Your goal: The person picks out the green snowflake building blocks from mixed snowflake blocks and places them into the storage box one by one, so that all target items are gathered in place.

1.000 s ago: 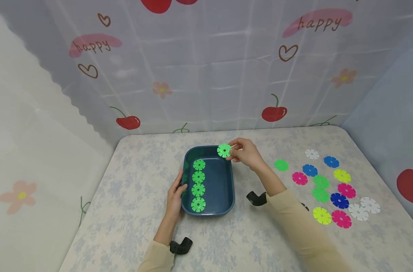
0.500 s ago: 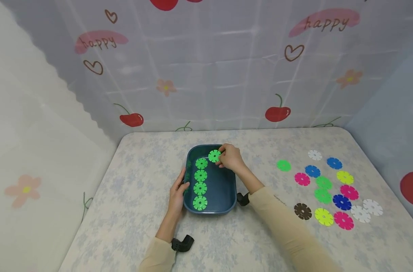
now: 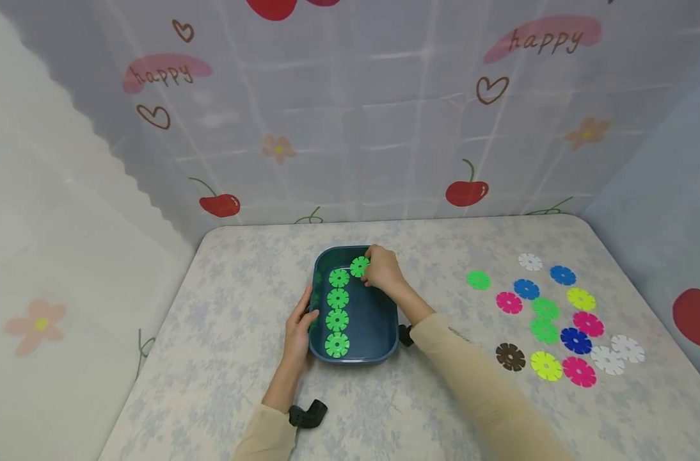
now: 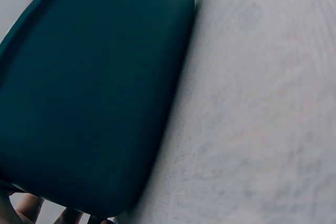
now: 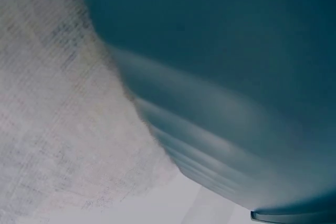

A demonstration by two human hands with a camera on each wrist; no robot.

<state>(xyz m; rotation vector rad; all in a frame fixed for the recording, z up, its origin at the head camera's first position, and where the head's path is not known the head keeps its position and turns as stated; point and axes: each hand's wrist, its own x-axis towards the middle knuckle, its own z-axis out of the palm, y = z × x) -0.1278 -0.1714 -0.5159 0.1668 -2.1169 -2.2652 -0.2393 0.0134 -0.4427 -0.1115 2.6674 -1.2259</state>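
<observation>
A dark teal tray (image 3: 384, 333) sits in the middle of the table with a column of several green snowflake discs (image 3: 337, 310) along its left side. My right hand (image 3: 380, 269) reaches into the tray's far end and pinches one more green disc (image 3: 359, 266), low over the top of the column. My left hand (image 3: 299, 323) grips the tray's left rim, fingers curled over it. The left wrist view is filled by the tray's outer wall (image 4: 89, 93), and the right wrist view by the blurred tray wall (image 5: 220, 77) and the table cloth (image 5: 58, 129).
On the right of the table lies a scatter of discs (image 3: 557, 317) in green, pink, blue, yellow, white and brown. One green disc (image 3: 478, 280) lies apart, nearer the tray. A printed curtain (image 3: 350, 109) closes the back and sides.
My right hand has carried the green disc from above the tray's far right rim leftward and down into the tray, beside the top of the column. The left hand has stayed on the rim.
</observation>
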